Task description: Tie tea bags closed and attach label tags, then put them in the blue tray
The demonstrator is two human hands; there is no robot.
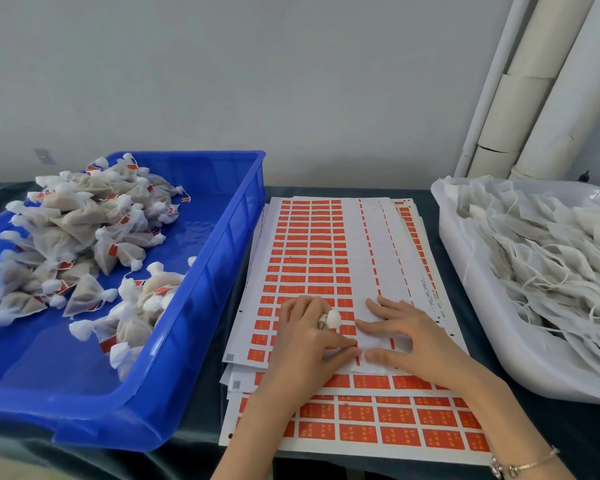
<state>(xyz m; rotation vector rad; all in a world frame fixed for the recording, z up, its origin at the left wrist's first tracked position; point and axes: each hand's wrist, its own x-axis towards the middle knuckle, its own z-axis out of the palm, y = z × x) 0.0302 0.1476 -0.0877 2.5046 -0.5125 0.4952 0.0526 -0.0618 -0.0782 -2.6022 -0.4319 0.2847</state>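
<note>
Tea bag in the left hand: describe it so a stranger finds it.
Between the blue tray and the white tub lie sheets of orange labels. Over them the left hand grips one tea bag, the only one outside both containers.

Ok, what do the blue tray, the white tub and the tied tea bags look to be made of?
Blue tray: moulded plastic, glossy; light glints on its rounded rim. White tub: milky, slightly translucent plastic, it seems; soft sheen on its rim. Tied tea bags: thin white mesh or non-woven fabric, matte; the brownish filling shows through.
</note>
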